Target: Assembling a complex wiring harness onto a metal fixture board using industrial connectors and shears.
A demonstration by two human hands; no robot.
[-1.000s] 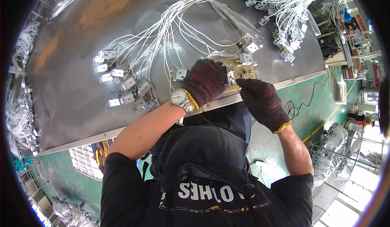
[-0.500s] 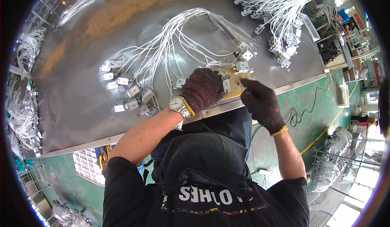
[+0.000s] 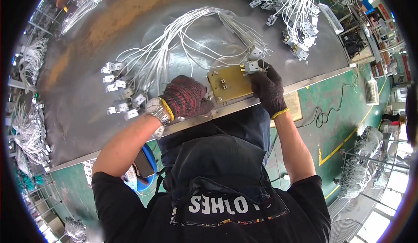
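My left hand [image 3: 187,97], in a dark red and black knitted glove, is closed at the left end of a brass-coloured plate [image 3: 233,82] near the table's front edge. A small silvery metal part [image 3: 209,96] shows at its fingertips, mostly hidden by the glove. My right hand [image 3: 268,88], gloved likewise, pinches a metal-cased connector [image 3: 252,67] at the plate's far right corner. A small upright brass fitting [image 3: 224,84] stands bare on the plate. Behind lies a bundle of white wires [image 3: 167,36], with several metal connectors [image 3: 115,84] at its left end.
More wires with connectors [image 3: 300,30] are heaped at the table's far right. The metal table [image 3: 78,125] has a raised front edge. Below it are a blue container [image 3: 151,164] and a green floor [image 3: 335,125] with a black cable. Wire bundles [image 3: 28,130] hang at the left.
My left hand has moved left off the plate, uncovering its brass fitting. My right hand has moved up and slightly left and taken hold of a connector at the plate's far corner.
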